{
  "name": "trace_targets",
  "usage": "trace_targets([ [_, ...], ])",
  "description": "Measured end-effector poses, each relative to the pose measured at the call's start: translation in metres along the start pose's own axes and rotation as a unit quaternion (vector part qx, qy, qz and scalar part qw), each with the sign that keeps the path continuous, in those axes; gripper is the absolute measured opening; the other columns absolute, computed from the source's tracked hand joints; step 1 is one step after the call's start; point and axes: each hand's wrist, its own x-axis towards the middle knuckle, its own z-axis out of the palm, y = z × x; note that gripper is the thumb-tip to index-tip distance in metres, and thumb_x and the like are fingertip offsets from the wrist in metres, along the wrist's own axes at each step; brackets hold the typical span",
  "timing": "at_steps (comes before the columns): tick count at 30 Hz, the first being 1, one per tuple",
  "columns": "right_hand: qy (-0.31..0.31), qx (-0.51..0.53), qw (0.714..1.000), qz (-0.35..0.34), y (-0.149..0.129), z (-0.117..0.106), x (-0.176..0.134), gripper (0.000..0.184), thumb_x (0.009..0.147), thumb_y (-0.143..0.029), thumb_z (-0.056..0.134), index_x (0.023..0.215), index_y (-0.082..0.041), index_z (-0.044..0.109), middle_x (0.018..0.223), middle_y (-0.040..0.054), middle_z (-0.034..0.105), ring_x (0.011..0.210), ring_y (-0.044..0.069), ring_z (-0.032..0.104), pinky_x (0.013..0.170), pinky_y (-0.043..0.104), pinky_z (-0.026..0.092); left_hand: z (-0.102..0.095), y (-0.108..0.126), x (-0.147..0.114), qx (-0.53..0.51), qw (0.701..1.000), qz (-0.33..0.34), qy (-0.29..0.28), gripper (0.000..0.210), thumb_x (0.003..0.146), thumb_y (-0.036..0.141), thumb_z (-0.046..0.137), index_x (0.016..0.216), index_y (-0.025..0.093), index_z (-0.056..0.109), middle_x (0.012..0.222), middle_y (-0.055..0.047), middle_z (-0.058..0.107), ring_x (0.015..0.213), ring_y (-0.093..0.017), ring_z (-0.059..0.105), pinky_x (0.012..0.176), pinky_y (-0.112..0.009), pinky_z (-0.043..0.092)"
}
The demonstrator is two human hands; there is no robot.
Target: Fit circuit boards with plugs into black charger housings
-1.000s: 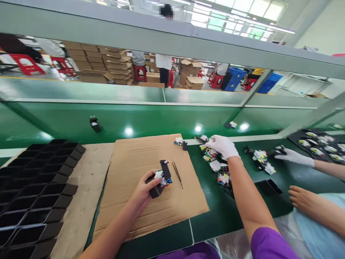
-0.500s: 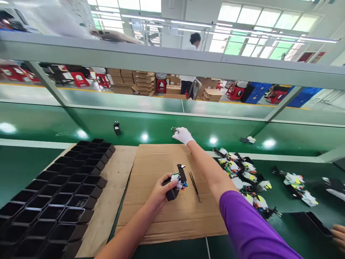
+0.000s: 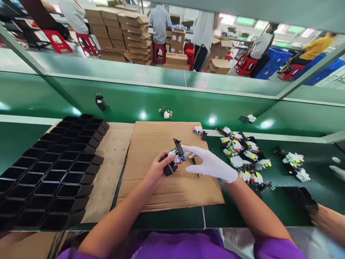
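My bare left hand point(image 3: 159, 166) grips a black plastic housing point(image 3: 170, 169) above the cardboard. From its top sticks out a circuit board assembly point(image 3: 176, 157) with white and blue parts and an upright black piece. My right hand point(image 3: 208, 163), in a white glove, is beside it with thumb and fingers apart; its fingertips are close to the assembly, and I cannot tell whether they touch. Dark tweezers point(image 3: 198, 175) lie on the cardboard, partly hidden under the right hand. A loose circuit assembly point(image 3: 167, 114) rests on the green surface beyond, and another assembly point(image 3: 197, 130) lies at the cardboard's far right corner.
Rows of black housings point(image 3: 58, 176) stand at left. Right of the cardboard sheet point(image 3: 151, 136) lies a pile of circuit assemblies point(image 3: 239, 147), with a smaller group point(image 3: 295, 163) farther right. A co-worker's hand point(image 3: 315, 212) holds a black housing point(image 3: 306, 198) at the right edge.
My right hand has come back from the far green surface to beside the left hand, leaving a circuit assembly there. My left hand keeps its hold. The view has tilted down.
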Motion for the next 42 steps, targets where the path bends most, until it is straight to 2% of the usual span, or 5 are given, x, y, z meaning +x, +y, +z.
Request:
trace_targets([
  [4, 0.099, 0.093, 0.99, 0.045, 0.013, 0.031, -0.026, 0.06, 0.075, -0.037, 0.08, 0.132, -0.022, 0.064, 0.118, 0.0062, 0.071, 0.087, 0.017, 0.067, 0.086, 0.035, 0.057, 0.004, -0.013, -0.008, 0.079, 0.995, -0.048, -0.045, 0.061, 0.04, 0.054, 0.098, 0.07, 0.016, 0.06, 0.06, 0.004, 0.064, 0.05, -0.008, 0.058, 0.05, -0.018, 0.047],
  [17, 0.143, 0.329, 0.931, 0.075, 0.019, 0.05, -0.032, 0.051, 0.075, -0.053, 0.081, 0.112, -0.023, 0.066, 0.101, 0.0069, 0.076, 0.092, 0.023, 0.072, 0.088, 0.041, 0.058, 0.0, -0.021, -0.001, 0.064, 0.983, -0.094, -0.143, 0.059, 0.041, 0.055, 0.098, 0.072, 0.014, 0.069, 0.066, 0.0, 0.065, 0.058, -0.01, 0.059, 0.056, -0.021, 0.051],
  [24, 0.026, 0.168, 0.985, -0.019, 0.029, 0.039, -0.031, 0.077, 0.076, -0.065, 0.075, 0.139, -0.025, 0.058, 0.148, 0.0127, 0.053, 0.137, 0.033, 0.052, 0.115, 0.048, 0.042, -0.006, -0.009, 0.0, 0.107, 0.972, -0.108, -0.177, 0.054, 0.039, 0.05, 0.098, 0.064, 0.013, 0.067, 0.067, -0.001, 0.066, 0.054, -0.01, 0.058, 0.05, -0.019, 0.047],
  [32, -0.052, 0.162, 0.981, -0.09, 0.03, 0.036, -0.029, 0.056, 0.085, -0.051, 0.074, 0.135, -0.029, 0.064, 0.147, 0.0117, 0.055, 0.136, 0.029, 0.055, 0.114, 0.047, 0.044, -0.005, -0.013, -0.008, 0.142, 0.958, -0.139, -0.209, 0.053, 0.039, 0.054, 0.096, 0.068, 0.014, 0.076, 0.062, -0.004, 0.067, 0.05, -0.014, 0.057, 0.048, -0.025, 0.047],
  [42, 0.036, 0.105, 0.991, -0.078, 0.004, 0.023, -0.042, 0.052, 0.08, -0.041, 0.081, 0.127, -0.025, 0.067, 0.135, 0.0124, 0.065, 0.125, 0.029, 0.063, 0.109, 0.047, 0.051, -0.007, 0.0, -0.012, 0.277, 0.923, 0.082, -0.255, 0.054, 0.057, 0.054, 0.092, 0.094, 0.019, 0.074, 0.091, -0.007, 0.073, 0.089, -0.027, 0.069, 0.084, -0.036, 0.055],
])
